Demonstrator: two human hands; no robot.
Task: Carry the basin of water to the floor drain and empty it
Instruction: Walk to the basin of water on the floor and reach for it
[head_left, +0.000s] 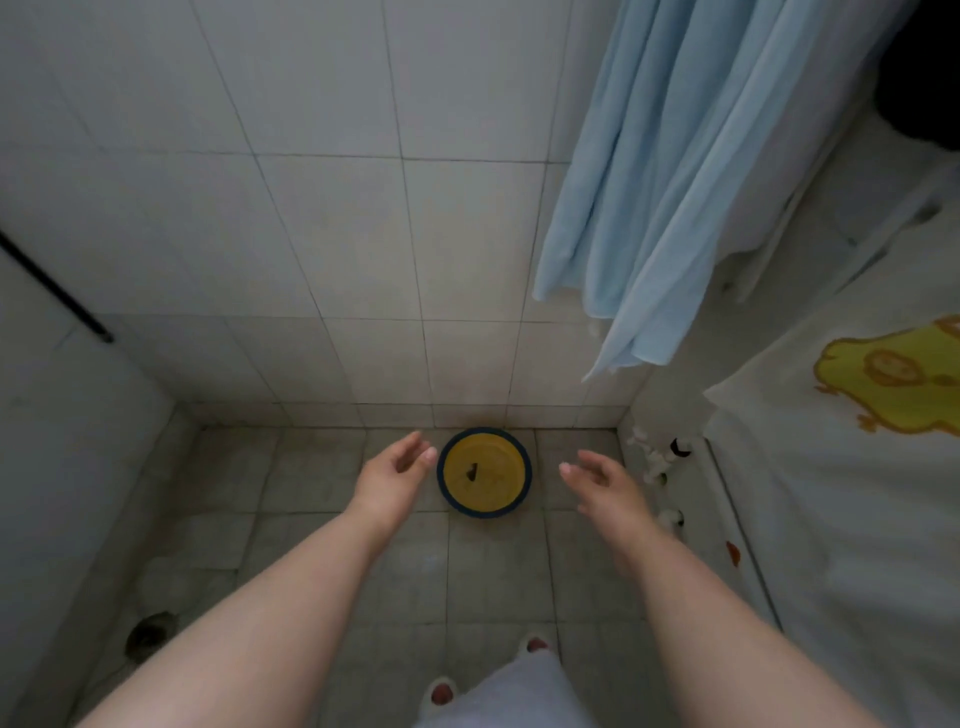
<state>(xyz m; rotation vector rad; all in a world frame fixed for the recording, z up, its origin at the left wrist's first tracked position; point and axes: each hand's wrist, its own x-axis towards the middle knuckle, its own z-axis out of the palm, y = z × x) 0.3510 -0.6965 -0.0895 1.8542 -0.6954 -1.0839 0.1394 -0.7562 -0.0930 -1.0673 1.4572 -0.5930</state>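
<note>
Two hands (left (393, 479), right (605, 484)) flank one basin (493, 486)

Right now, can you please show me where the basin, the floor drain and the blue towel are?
basin (496, 486): head view, on its yellow inside bottom.
floor drain (147, 632): head view, on its dark round middle.
blue towel (660, 197): head view, on its hanging folds.
</note>
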